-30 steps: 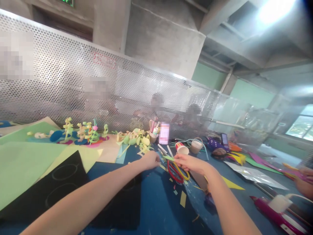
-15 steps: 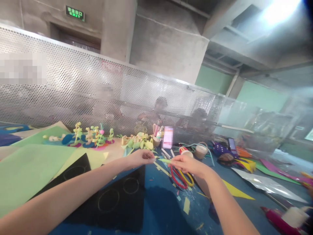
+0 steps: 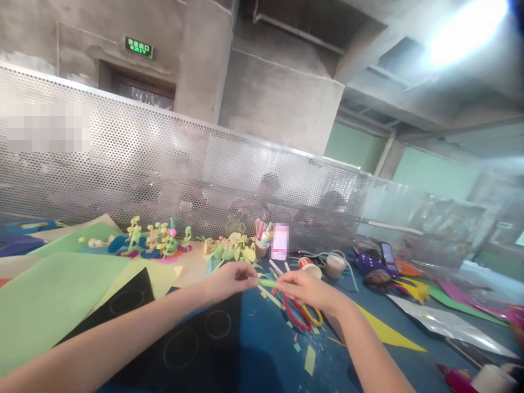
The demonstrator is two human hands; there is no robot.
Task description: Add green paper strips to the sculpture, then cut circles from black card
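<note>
Between my two hands stretches a small light green strip (image 3: 267, 283), held level just above the table. My left hand (image 3: 236, 278) is closed, thumb and forefinger pinching the strip's left end. At its right end my right hand (image 3: 303, 286) grips it with the fingertips, also closed. Whether the strip is foam or paper I cannot tell. Just below my right hand lie a red loop (image 3: 295, 315) and a yellow loop (image 3: 315, 316). Under my left forearm is a black sheet (image 3: 216, 349) with circles drawn on it.
Small green craft figures (image 3: 135, 236) stand at the back left, beside a heap of pale green pieces (image 3: 233, 248). A lit phone (image 3: 280, 241), a cup of sticks (image 3: 261, 248) and a tub (image 3: 335, 266) line the back. Scraps (image 3: 310, 360) litter the blue table. A perforated screen (image 3: 229, 164) rises behind.
My hands have drawn closer together, and both now hold the green strip; before, my left fingers were at its tip. The view has tilted up slightly.
</note>
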